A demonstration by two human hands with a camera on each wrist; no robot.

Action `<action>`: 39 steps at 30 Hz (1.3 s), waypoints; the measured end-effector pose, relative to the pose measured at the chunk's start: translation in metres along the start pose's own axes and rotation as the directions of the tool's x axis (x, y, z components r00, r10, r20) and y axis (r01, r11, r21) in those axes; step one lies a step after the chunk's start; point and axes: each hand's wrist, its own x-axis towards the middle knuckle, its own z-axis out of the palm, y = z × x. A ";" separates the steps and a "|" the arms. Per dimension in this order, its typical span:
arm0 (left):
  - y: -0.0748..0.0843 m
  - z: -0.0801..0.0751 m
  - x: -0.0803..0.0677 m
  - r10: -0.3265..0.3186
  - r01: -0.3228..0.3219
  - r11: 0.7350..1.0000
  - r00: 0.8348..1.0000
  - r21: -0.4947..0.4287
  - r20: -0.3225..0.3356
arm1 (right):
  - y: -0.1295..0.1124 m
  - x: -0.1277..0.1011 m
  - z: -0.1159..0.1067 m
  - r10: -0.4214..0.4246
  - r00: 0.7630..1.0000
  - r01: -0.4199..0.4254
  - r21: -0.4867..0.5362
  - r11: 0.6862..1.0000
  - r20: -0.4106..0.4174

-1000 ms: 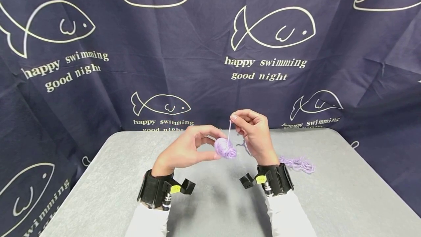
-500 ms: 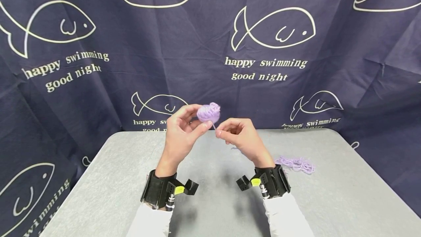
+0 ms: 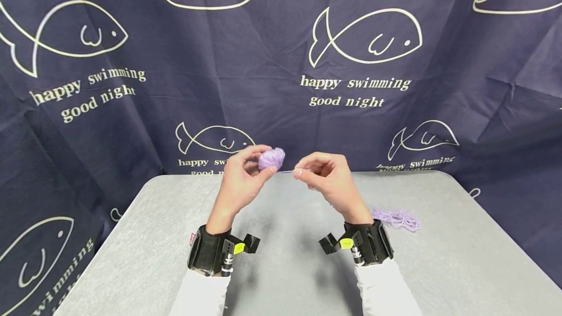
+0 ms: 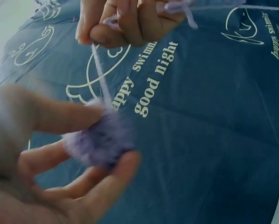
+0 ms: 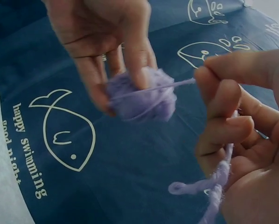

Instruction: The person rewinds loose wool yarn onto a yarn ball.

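Round ball of wound lilac yarn [image 5: 153, 108]: soft fibre, fuzzy, matt. Thin straight lilac yarn strand [image 4: 101, 74]: same fibre, slightly hairy. Loose tangled lilac yarn heap [image 3: 398, 220]: matt, rough-textured. Pale grey mottled tabletop with rounded corners [image 3: 456, 257]: matt, looks smooth. Navy cloth backdrop with white printed fish and lettering [image 3: 263, 72]: matt, creased. Wide black wristbands [image 3: 205, 251]: matt, fabric-like. Small silvery cylinders [image 3: 227, 260]: shiny, metal-looking. Black angular brackets [image 3: 251, 243]: plastic-looking. Long white sleeves [image 3: 199, 296]: matt cloth.
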 end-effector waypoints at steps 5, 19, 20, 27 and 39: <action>0.001 -0.006 -0.002 -0.038 0.039 0.999 0.953 0.003 0.299 | 0.001 0.001 -0.007 -0.030 0.993 0.041 0.097 0.994 -0.117; 0.010 -0.005 -0.003 0.173 -0.004 0.954 0.825 -0.300 0.538 | 0.007 0.003 -0.008 0.009 0.990 0.017 0.183 0.983 -0.144; 0.011 -0.004 -0.004 0.173 -0.004 0.950 0.837 -0.312 0.519 | 0.007 0.003 -0.007 0.023 0.991 0.001 0.172 0.985 -0.134; 0.017 -0.001 -0.005 0.169 -0.016 0.907 0.929 -0.421 0.329 | 0.014 0.003 -0.001 0.087 0.995 -0.082 0.080 0.993 -0.055; 0.017 0.005 -0.002 0.169 -0.167 0.920 0.985 -0.355 -0.025 | 0.008 0.003 0.015 0.033 0.996 -0.028 -0.057 0.998 0.082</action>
